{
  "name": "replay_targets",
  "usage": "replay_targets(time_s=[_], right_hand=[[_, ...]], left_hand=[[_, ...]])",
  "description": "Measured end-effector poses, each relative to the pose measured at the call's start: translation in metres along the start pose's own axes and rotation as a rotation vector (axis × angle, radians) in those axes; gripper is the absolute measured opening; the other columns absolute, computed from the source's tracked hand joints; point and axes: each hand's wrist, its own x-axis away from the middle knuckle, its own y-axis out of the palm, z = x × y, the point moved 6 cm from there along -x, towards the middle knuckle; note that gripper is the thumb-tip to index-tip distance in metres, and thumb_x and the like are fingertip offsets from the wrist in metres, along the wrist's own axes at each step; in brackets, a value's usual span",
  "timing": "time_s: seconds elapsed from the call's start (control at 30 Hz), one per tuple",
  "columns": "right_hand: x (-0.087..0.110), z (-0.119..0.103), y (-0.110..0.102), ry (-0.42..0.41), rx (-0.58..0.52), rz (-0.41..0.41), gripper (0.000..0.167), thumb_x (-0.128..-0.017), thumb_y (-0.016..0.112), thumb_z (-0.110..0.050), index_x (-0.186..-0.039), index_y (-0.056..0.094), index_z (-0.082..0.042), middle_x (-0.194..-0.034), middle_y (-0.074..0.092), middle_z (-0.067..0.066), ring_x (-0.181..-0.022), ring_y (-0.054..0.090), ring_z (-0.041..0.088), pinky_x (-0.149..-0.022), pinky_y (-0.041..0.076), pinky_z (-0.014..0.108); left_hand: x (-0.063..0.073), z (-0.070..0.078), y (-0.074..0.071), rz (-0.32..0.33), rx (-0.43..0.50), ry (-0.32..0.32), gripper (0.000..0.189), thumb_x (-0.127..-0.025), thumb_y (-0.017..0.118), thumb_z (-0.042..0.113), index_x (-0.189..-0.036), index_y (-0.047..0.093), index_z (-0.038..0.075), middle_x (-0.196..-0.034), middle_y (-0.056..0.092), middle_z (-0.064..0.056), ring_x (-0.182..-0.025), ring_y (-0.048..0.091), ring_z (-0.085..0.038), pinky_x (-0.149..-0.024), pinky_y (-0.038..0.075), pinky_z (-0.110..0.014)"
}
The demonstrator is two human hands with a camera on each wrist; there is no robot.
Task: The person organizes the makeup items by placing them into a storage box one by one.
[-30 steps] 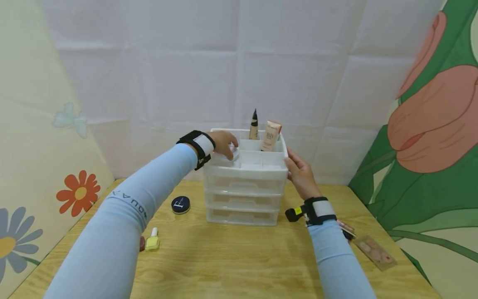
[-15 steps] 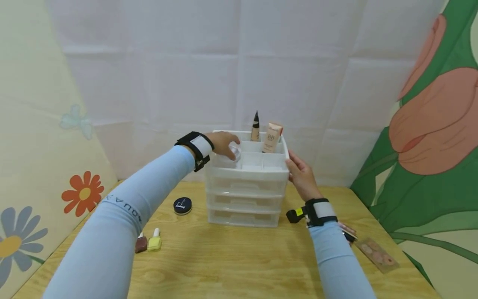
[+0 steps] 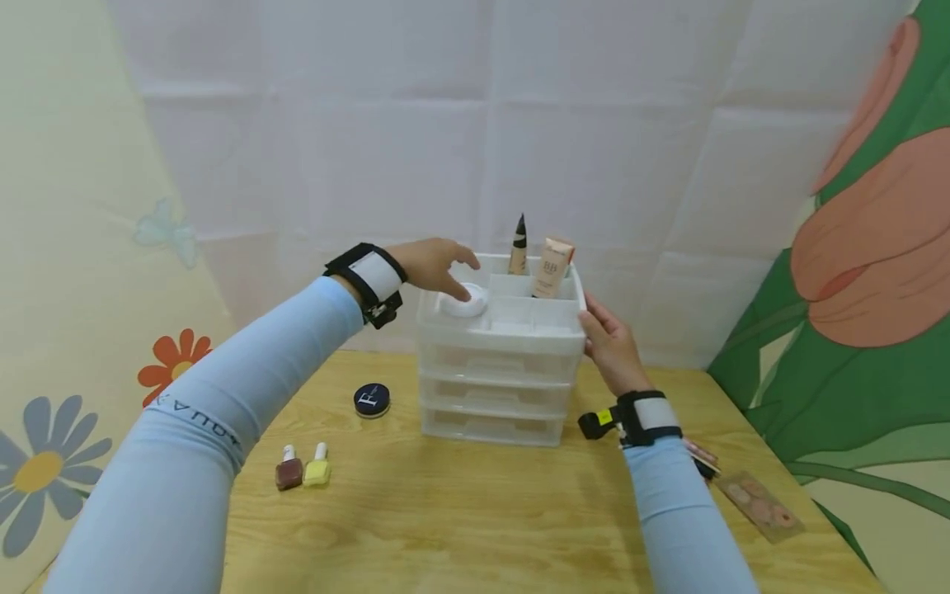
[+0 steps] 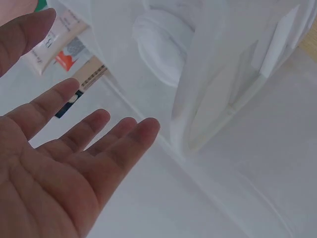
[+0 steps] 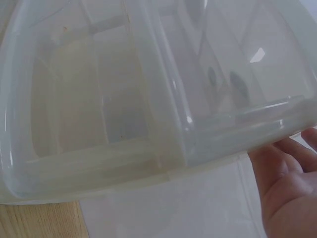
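Watching remotely, I see the left hand [image 3: 430, 264], fingers spread and empty, above the white round container [image 3: 467, 305] in the top left of the organizer [image 3: 496, 340]; the right hand [image 3: 610, 346] touches its right side (presumably steadying it; whether it grips, I cannot tell).

a makeshift booth is suggested: the wood-grain bench [image 3: 460, 520] is closed in by a creased white sheet [image 3: 416, 165] at its back edge and flower-patterned panels [image 3: 853, 330] at its side edges.
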Motion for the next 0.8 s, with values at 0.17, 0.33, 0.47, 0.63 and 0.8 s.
replay_targets(time_s=[0.17, 0.33, 0.47, 0.63, 0.8], right_hand=[[0.001, -0.001, -0.002, -0.003, -0.013, -0.001, 0.059, -0.101, 0.049, -0.039, -0.153, 0.031, -0.018, -0.156, 0.029, 0.008, -0.122, 0.048, 0.018, -0.085, 0.049, 0.02], [0.002, 0.0, -0.004, 0.0, -0.012, -0.002, 0.06, -0.1, 0.05, -0.04, -0.153, 0.032, -0.018, -0.156, 0.03, 0.008, -0.123, 0.047, 0.019, -0.085, 0.05, 0.02], [0.003, -0.001, -0.006, 0.005, -0.004, 0.004, 0.06, -0.1, 0.05, -0.041, -0.153, 0.032, -0.019, -0.156, 0.03, 0.007, -0.123, 0.047, 0.02, -0.086, 0.049, 0.02], [0.005, -0.002, -0.01, 0.012, -0.014, 0.016, 0.059, -0.1, 0.05, -0.039, -0.153, 0.032, -0.018, -0.156, 0.029, 0.008, -0.122, 0.047, 0.019, -0.085, 0.049, 0.019], [0.008, -0.002, -0.01, 0.006, -0.032, 0.02, 0.059, -0.1, 0.051, -0.037, -0.152, 0.033, -0.016, -0.156, 0.03, 0.009, -0.116, 0.05, 0.014, -0.085, 0.05, 0.02]], left_hand=[[0.014, -0.004, -0.013, 0.036, 0.0, -0.003, 0.06, -0.092, 0.067, 0.032, -0.143, 0.046, 0.009, -0.15, 0.039, -0.014, -0.137, 0.034, -0.031, -0.11, 0.03, -0.045], [0.034, -0.009, -0.02, 0.051, 0.051, -0.012, 0.059, -0.09, 0.069, 0.031, -0.142, 0.048, 0.01, -0.148, 0.041, -0.014, -0.13, 0.042, -0.034, -0.105, 0.037, -0.047], [0.047, -0.014, -0.021, 0.066, 0.065, -0.024, 0.059, -0.09, 0.07, 0.028, -0.141, 0.049, 0.009, -0.146, 0.042, -0.016, -0.128, 0.044, -0.036, -0.102, 0.039, -0.049], [0.058, -0.025, -0.016, 0.083, 0.057, -0.033, 0.058, -0.089, 0.071, 0.026, -0.14, 0.05, 0.007, -0.144, 0.045, -0.015, -0.125, 0.046, -0.037, -0.098, 0.042, -0.051], [0.067, -0.042, -0.003, 0.08, 0.06, -0.053, 0.057, -0.089, 0.07, 0.026, -0.14, 0.05, 0.007, -0.143, 0.046, -0.017, -0.124, 0.048, -0.039, -0.097, 0.043, -0.052]])
